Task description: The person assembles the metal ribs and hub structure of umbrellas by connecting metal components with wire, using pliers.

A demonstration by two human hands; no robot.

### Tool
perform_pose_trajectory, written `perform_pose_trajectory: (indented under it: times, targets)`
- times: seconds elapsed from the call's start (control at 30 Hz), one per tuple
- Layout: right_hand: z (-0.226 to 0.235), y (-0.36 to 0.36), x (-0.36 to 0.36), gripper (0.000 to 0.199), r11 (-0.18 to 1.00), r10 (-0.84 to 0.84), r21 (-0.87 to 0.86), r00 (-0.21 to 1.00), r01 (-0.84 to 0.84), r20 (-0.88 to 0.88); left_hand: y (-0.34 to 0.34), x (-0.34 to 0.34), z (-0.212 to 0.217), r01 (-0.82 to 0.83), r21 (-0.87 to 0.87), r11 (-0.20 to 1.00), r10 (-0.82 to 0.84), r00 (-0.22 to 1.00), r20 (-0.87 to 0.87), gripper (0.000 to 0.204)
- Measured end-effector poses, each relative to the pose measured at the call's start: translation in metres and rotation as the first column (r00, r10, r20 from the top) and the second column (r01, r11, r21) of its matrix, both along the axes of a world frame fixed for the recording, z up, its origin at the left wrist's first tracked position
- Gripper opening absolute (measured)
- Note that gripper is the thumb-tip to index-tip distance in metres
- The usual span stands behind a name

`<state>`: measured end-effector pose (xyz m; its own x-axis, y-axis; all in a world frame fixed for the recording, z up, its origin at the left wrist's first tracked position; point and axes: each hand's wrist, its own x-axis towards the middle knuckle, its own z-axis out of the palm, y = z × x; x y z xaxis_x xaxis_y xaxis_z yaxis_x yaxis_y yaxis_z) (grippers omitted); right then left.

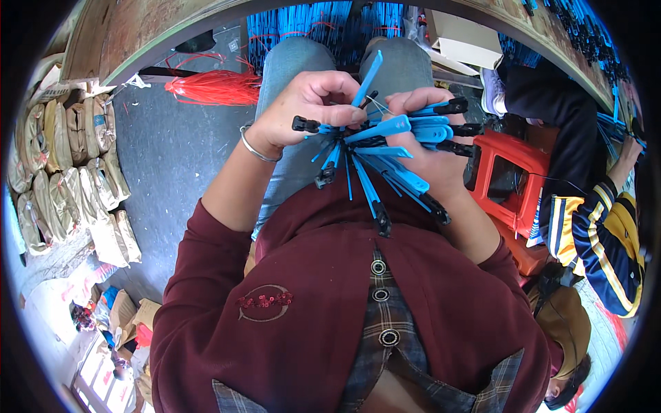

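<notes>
Hands meet over the lap. The left hand [310, 103] pinches one blue strip [368, 77] between thumb and fingertips, just above a fanned bundle [385, 148] of blue, black-tipped strips that the right hand [430, 148] grips with fingers curled shut around it. Tan sacks [65, 172] lie stacked at far left, a red tassel [210, 86] near the bench, an orange stool [506, 179] at right.

We held the bundle of plastic strips [385, 148] between our hands, left hand [306, 110] beside right hand [430, 155], above our lap. Sacks [65, 172] lay at left on the floor [172, 158]; a stool [506, 179] stood at right.
</notes>
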<state>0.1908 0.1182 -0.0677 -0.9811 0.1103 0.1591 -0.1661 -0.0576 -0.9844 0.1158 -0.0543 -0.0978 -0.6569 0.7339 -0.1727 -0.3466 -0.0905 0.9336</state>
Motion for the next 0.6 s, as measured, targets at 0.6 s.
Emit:
perform_pose_trajectory:
  times: [0.6]
  targets:
    - [-0.003, 0.001, 0.002, 0.02, 1.0, -0.005, 0.009, 0.999, 0.006, -0.038, 0.001, 0.011, 0.002, -0.081, -0.027, 0.996, 0.081, 0.997, -0.016, 0.013]
